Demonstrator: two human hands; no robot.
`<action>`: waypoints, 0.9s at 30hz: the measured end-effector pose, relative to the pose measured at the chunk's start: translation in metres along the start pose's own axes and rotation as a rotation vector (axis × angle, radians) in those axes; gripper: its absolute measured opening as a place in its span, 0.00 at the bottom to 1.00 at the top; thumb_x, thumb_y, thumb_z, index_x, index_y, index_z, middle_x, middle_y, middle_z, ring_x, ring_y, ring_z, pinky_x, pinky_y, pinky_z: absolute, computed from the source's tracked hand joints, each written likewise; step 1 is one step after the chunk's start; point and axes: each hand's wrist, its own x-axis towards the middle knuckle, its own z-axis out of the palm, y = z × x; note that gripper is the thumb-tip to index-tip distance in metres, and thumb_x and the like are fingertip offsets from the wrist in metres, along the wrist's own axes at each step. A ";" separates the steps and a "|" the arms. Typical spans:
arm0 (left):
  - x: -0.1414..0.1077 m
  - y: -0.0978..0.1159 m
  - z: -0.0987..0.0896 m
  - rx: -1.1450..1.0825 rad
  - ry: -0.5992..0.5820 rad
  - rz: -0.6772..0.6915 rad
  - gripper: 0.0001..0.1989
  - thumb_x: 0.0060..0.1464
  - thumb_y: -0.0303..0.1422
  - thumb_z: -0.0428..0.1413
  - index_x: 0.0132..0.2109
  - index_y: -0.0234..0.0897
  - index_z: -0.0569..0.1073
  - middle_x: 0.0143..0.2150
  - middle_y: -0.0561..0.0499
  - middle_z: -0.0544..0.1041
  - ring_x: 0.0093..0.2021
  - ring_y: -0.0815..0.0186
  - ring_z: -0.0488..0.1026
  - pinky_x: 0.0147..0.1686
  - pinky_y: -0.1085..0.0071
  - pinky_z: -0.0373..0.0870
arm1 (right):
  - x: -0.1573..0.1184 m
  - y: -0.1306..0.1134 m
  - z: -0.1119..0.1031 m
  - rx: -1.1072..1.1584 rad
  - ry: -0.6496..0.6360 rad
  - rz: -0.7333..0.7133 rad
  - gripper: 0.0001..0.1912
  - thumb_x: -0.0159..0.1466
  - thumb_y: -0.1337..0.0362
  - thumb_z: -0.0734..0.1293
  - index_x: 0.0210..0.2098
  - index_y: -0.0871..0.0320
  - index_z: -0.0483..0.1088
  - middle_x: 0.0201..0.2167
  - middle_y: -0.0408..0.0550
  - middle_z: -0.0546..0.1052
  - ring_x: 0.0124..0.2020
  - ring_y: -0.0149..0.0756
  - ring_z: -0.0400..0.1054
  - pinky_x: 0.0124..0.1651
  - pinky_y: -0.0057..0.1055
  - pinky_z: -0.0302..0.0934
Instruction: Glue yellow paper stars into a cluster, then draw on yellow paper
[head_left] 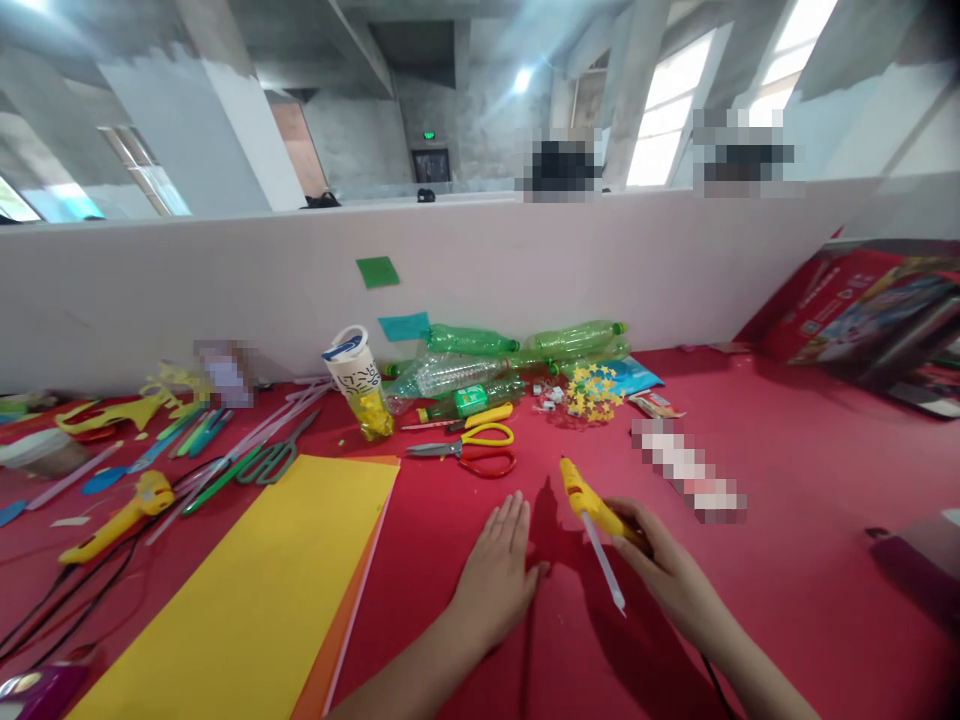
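My right hand [660, 555] grips a yellow hot glue gun [592, 495] by its handle, above the red table. A whitish glue stick [604, 565] sticks out of the gun, slanting down toward me. My left hand [504, 565] lies flat on the tabletop with its fingers stretched forward, holding nothing. Just beyond its fingertips are scissors [480, 450] with one yellow and one red handle. Left of that hand lies a stack of yellow sheets [247, 590], with orange paper [341, 610] showing beneath.
Several green plastic bottles [472, 340] lie by the white partition [187, 290]. Nearby are a patterned cup [352, 370] and yellow star cutouts [595, 392]. Another yellow glue gun [116, 525] with black cables, green-handled scissors [271, 462] and straws are at left. A red box [847, 300] stands far right.
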 end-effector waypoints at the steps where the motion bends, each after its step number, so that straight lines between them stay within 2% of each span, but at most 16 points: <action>1: 0.005 0.005 0.005 0.002 0.005 0.011 0.33 0.59 0.43 0.43 0.65 0.28 0.47 0.67 0.38 0.45 0.66 0.56 0.40 0.63 0.56 0.46 | 0.000 0.002 -0.002 0.007 0.028 -0.002 0.17 0.63 0.56 0.59 0.50 0.53 0.60 0.50 0.52 0.68 0.53 0.44 0.62 0.55 0.41 0.58; 4: 0.030 0.020 0.022 -0.054 0.069 0.052 0.28 0.60 0.36 0.41 0.64 0.27 0.49 0.66 0.37 0.48 0.66 0.56 0.41 0.62 0.54 0.46 | 0.001 0.005 -0.010 0.004 0.115 -0.001 0.19 0.62 0.54 0.59 0.51 0.52 0.59 0.51 0.53 0.68 0.54 0.45 0.61 0.55 0.43 0.58; 9: 0.094 0.049 0.046 -0.170 0.140 0.061 0.26 0.58 0.29 0.42 0.62 0.26 0.51 0.66 0.35 0.50 0.66 0.54 0.43 0.62 0.52 0.46 | 0.003 0.005 -0.028 -0.037 0.180 -0.016 0.19 0.63 0.54 0.58 0.52 0.51 0.57 0.52 0.52 0.66 0.53 0.44 0.61 0.55 0.42 0.57; 12: 0.132 0.062 0.044 -0.229 0.174 0.056 0.23 0.59 0.27 0.39 0.61 0.29 0.55 0.64 0.36 0.56 0.64 0.56 0.51 0.60 0.54 0.53 | 0.002 0.002 -0.041 -0.068 0.219 -0.037 0.19 0.63 0.54 0.58 0.52 0.50 0.57 0.52 0.51 0.66 0.53 0.43 0.61 0.55 0.40 0.58; 15: 0.147 0.058 0.025 -0.281 0.221 0.040 0.22 0.59 0.25 0.36 0.60 0.31 0.57 0.63 0.40 0.59 0.63 0.63 0.54 0.60 0.61 0.54 | -0.001 0.003 -0.055 -0.102 0.277 -0.040 0.19 0.62 0.54 0.59 0.51 0.51 0.58 0.49 0.52 0.68 0.51 0.44 0.64 0.51 0.38 0.61; 18: 0.125 0.035 0.001 -0.290 0.235 0.011 0.23 0.58 0.28 0.41 0.60 0.29 0.57 0.64 0.38 0.56 0.64 0.61 0.51 0.62 0.60 0.50 | -0.010 0.013 -0.067 -0.138 0.258 -0.031 0.18 0.62 0.54 0.59 0.51 0.51 0.58 0.48 0.52 0.68 0.50 0.45 0.64 0.51 0.38 0.61; 21: 0.076 0.011 -0.012 -0.255 0.179 0.018 0.29 0.54 0.35 0.49 0.62 0.33 0.55 0.66 0.40 0.49 0.66 0.54 0.44 0.62 0.52 0.45 | -0.018 0.027 -0.075 -0.131 0.200 0.004 0.17 0.63 0.55 0.58 0.51 0.50 0.57 0.48 0.51 0.68 0.50 0.44 0.64 0.51 0.38 0.61; 22: 0.058 0.007 -0.013 -0.206 0.102 0.051 0.34 0.53 0.38 0.52 0.64 0.34 0.51 0.67 0.41 0.45 0.66 0.53 0.40 0.62 0.51 0.43 | -0.019 0.031 -0.075 -0.117 0.184 0.015 0.17 0.63 0.56 0.58 0.51 0.50 0.57 0.48 0.51 0.68 0.50 0.44 0.64 0.51 0.38 0.61; 24: 0.031 0.007 -0.011 -0.124 -0.002 0.092 0.41 0.51 0.42 0.54 0.66 0.34 0.44 0.68 0.41 0.39 0.66 0.51 0.35 0.62 0.50 0.41 | -0.020 0.036 -0.075 -0.082 0.150 0.019 0.17 0.64 0.55 0.58 0.51 0.50 0.57 0.47 0.51 0.69 0.50 0.45 0.64 0.51 0.39 0.61; 25: 0.022 0.010 -0.009 -0.097 -0.035 0.119 0.41 0.51 0.44 0.53 0.66 0.38 0.43 0.68 0.42 0.36 0.66 0.51 0.34 0.62 0.49 0.40 | -0.018 0.037 -0.074 -0.063 0.127 0.016 0.17 0.64 0.55 0.58 0.51 0.50 0.58 0.47 0.51 0.69 0.50 0.45 0.64 0.51 0.39 0.61; 27: 0.017 0.018 -0.006 -0.081 -0.141 0.283 0.37 0.53 0.49 0.49 0.65 0.46 0.45 0.68 0.47 0.35 0.66 0.52 0.34 0.62 0.50 0.40 | -0.015 0.035 -0.072 -0.031 0.080 0.007 0.17 0.64 0.56 0.58 0.52 0.50 0.58 0.48 0.51 0.69 0.51 0.44 0.64 0.52 0.38 0.61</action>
